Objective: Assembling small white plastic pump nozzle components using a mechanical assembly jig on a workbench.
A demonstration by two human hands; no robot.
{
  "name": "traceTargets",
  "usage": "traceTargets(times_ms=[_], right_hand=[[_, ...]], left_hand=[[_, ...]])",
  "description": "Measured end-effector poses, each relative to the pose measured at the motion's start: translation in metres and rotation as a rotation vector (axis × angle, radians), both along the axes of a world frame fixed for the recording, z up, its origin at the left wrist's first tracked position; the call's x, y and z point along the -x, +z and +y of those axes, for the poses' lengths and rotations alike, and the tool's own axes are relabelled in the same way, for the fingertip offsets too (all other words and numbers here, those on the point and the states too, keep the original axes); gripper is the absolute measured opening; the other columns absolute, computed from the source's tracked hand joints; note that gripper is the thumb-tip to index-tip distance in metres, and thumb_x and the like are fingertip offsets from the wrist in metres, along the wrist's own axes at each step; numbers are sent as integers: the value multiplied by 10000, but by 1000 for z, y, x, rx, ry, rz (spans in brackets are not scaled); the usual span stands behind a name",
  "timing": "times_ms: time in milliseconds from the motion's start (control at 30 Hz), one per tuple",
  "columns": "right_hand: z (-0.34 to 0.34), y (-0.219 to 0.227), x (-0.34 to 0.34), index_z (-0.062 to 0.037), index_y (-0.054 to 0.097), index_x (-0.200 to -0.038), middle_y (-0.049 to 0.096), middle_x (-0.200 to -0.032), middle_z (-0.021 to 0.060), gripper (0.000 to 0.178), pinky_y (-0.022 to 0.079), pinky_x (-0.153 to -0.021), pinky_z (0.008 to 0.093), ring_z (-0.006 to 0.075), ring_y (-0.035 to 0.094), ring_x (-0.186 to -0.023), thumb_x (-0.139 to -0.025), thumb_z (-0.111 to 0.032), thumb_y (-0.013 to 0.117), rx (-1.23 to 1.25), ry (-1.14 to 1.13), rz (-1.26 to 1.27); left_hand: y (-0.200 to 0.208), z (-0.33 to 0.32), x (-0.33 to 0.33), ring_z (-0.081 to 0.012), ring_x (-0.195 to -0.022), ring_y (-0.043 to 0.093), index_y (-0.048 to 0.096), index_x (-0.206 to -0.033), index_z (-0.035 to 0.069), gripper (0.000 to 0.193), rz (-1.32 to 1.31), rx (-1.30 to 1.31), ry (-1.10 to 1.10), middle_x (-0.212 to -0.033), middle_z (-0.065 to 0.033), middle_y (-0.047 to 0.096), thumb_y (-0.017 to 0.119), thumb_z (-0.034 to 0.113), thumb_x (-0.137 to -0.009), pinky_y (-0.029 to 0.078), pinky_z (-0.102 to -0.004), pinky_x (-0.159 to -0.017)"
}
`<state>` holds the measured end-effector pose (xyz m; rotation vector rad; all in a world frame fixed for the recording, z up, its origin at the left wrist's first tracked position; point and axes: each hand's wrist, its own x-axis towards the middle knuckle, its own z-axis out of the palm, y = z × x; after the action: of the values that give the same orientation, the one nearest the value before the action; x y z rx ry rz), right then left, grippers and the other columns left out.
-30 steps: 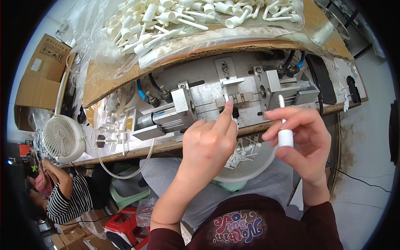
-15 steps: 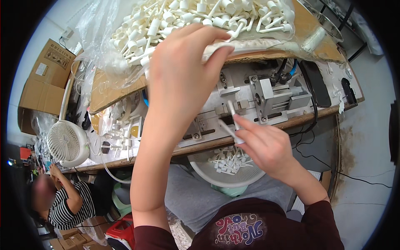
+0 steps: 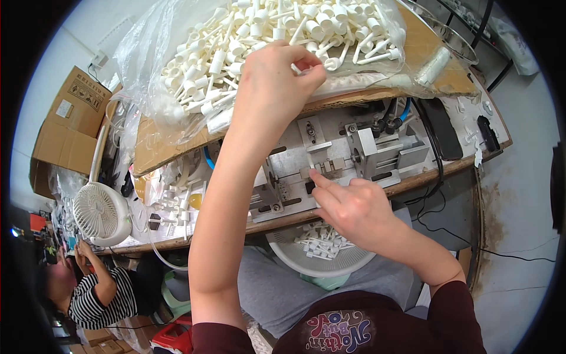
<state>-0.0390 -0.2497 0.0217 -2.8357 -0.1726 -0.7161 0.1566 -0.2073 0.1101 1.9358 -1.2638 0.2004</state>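
My left hand [image 3: 274,82] is over the near edge of a heap of white plastic caps with stems [image 3: 253,35], its fingers curled in toward the thumb. Whatever sits between those fingertips is mostly hidden; only a bit of white shows. Below it, my right hand [image 3: 356,209] reaches across the bench edge with its index finger stretched out. That fingertip touches a small metal holder [image 3: 327,168] in the middle of the clamping fixture. The other right fingers are bent under and partly out of sight; no part shows in them.
A metal cylinder block [image 3: 377,150] flanks the holder. Cardboard [image 3: 171,147] and clear plastic lie under the heap. Below the bench edge, a white basket [image 3: 289,256] holds several white parts. A phone [image 3: 439,127] is at right, a fan [image 3: 100,212] at left. Another person [image 3: 100,289] sits far left.
My right hand no longer shows the two white stems it held; its index finger has come onto the metal holder. My left fingers have curled in closer at the heap.
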Motion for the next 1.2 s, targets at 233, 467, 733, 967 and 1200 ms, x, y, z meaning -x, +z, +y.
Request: traceTargets(times_ms=[233,467,733,967,1200], right_hand=[[-49,60,-24,-40,641,-1204,692,-1037,71,438,544,-687,293,158,664,-779,-806,-135,799,-650,-51,-298],[-37,63,9,66,664,-1189,684,-1090,158,382,606,-787,285,217,724,-932,-816,115,730,-1498,407,121],[-19,19,29,-23,702,-1004,677,-1162,127,296,594,-744,276,186,706,-918,-740,-44,834,-631,113,-72],[6,-10,8,-12,657,-966,694,-1239,165,231,469,-536,282,172,587,-551,-763,-94,733,20,-23,-53],[7,10,1,-30,624,-921,704,-1214,167,170,453,-502,277,177,553,-494,-786,-101,699,106,-23,85]], left_hand=[[14,64,29,-105,-757,675,774,-971,9,133,348,302,-15,-925,-74,695,729,93,-879,558,-237,-573],[-7,114,58,-83,-754,653,751,-1034,-36,143,698,284,-135,-976,-84,694,705,3,-904,540,-193,-559],[-37,138,58,-127,-849,652,683,-1016,-45,131,668,434,-17,-1060,-97,625,705,-41,-888,563,-213,-553],[-38,140,75,-251,-1018,682,638,-1151,-97,389,801,491,-128,-1238,-187,582,731,-163,-779,657,-301,-787],[-44,147,81,-270,-1010,707,695,-1125,-81,398,635,371,-80,-1328,-236,584,759,-151,-738,643,-334,-844]])
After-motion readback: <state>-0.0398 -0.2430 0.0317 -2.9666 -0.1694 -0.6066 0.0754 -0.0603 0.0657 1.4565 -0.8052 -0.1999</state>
